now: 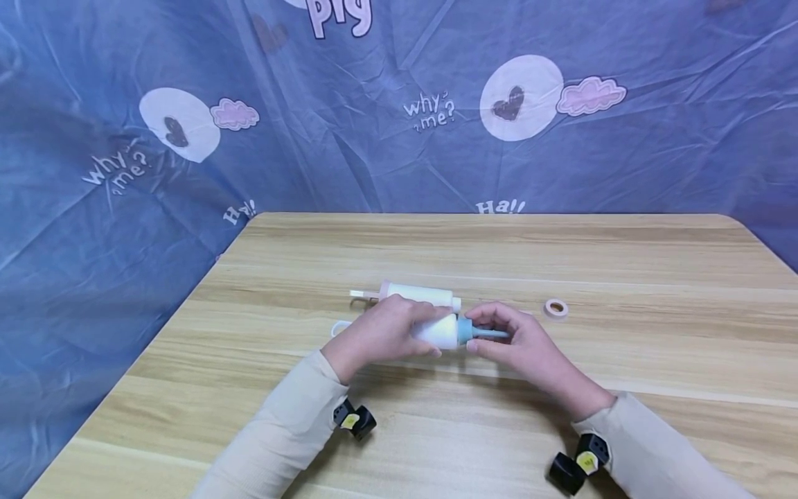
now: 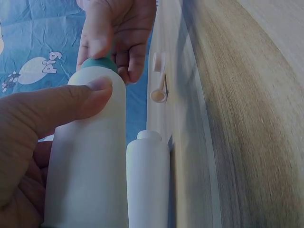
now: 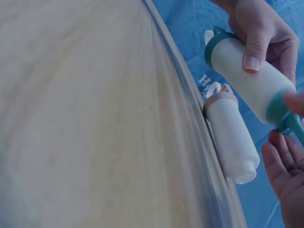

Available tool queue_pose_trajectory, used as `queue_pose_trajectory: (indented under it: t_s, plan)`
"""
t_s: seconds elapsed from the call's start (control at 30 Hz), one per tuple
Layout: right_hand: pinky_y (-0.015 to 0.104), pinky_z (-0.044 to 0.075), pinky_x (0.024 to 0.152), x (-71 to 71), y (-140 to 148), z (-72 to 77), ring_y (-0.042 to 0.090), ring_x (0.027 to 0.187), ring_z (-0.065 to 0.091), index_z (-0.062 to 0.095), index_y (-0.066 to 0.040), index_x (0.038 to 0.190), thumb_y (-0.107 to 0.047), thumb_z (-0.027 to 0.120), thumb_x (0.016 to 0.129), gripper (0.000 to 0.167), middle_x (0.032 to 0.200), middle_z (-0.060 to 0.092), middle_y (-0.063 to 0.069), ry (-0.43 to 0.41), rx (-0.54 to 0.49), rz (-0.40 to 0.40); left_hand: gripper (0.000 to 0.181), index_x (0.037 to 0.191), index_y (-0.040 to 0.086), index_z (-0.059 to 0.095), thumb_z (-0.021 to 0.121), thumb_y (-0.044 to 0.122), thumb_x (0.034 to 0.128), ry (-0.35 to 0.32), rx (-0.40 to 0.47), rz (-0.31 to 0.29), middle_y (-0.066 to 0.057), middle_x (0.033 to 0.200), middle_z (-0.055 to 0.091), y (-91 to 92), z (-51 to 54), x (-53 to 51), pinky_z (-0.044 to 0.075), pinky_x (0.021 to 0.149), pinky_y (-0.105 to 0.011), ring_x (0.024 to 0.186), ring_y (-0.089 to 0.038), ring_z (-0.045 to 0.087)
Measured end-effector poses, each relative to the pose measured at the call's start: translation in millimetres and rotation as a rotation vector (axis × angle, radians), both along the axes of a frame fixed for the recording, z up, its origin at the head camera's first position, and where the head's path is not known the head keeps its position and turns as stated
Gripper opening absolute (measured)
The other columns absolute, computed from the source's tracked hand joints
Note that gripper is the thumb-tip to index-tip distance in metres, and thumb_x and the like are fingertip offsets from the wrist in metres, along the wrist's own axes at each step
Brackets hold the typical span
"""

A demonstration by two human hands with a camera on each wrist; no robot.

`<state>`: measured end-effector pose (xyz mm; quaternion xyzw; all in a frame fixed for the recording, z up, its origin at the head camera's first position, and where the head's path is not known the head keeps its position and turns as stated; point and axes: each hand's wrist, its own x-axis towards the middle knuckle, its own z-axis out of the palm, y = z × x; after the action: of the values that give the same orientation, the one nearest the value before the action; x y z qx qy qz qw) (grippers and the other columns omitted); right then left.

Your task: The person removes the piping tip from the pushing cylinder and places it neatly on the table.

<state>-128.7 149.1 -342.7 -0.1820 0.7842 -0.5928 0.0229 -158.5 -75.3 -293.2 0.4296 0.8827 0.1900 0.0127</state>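
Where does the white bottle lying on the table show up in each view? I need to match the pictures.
Head: lying bottle near the centre, just beyond the left hand, partly covered by it.
Left wrist: lying bottle at the bottom, near the centre, right of the held bottle.
Right wrist: lying bottle right of centre, below the held bottle.
Shared landmark: the held bottle with the blue-green cap.

The left hand [image 2: 35, 118] is gripping a white bottle [image 2: 90, 156], thumb pressing across the shoulder. The right hand [image 2: 124, 28] is pinching its teal cap [image 2: 101, 63]. Beside it, a narrow-necked white bottle [image 2: 148, 185] is lying on the wood-grain tabletop [image 2: 256, 118]; beyond, a pink stemmed cap [image 2: 158, 97] and pink ring [image 2: 157, 61] are resting.
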Motion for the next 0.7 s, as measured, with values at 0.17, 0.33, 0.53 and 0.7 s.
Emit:
queue_pose_trajectory:
  t_s: [0.17,0.33,0.53,0.7]
  plan:
    - [0.025,0.051,0.077,-0.6,0.0,1.1,0.011,0.092,0.06,0.058,-0.001,0.112,-0.013,0.061,0.089,0.026,0.106,0.062,0.015,-0.019,0.019,0.0,0.054,0.124,0.011,0.06,0.077,0.025,0.0748,0.006,0.011,0.0,-0.005,0.109,0.068,-0.2,0.0,0.3,0.051,0.075,-0.024,0.088,-0.015,0.064]
    - [0.028,0.053,0.076,-1.5,-0.4,0.4,0.015,0.089,0.062,0.056,0.002,0.115,-0.016,0.058,0.092,0.029,0.107,0.061,0.018,-0.076,-0.003,0.024,0.054,0.124,0.01,0.06,0.077,0.025,0.0744,0.016,0.011,0.002,-0.005,0.108,0.068,-0.3,-0.8,0.3,0.051,0.074,-0.024,0.087,-0.015,0.064]
    - [0.033,0.055,0.073,-2.3,-0.4,0.1,0.019,0.082,0.065,0.053,0.007,0.115,-0.016,0.058,0.092,0.033,0.096,0.063,0.026,-0.157,-0.06,0.078,0.053,0.122,0.011,0.061,0.078,0.024,0.074,0.016,0.006,0.005,-0.006,0.108,0.068,-0.7,-1.3,0.7,0.051,0.074,-0.025,0.087,-0.015,0.064]
    - [0.028,0.054,0.074,-2.9,-0.9,0.6,0.016,0.082,0.065,0.054,0.005,0.114,-0.013,0.062,0.088,0.032,0.096,0.066,0.021,-0.147,-0.024,0.047,0.055,0.124,0.01,0.06,0.078,0.024,0.074,0.015,0.001,0.008,-0.006,0.108,0.068,-1.7,-2.1,0.4,0.051,0.075,-0.026,0.088,-0.015,0.064]
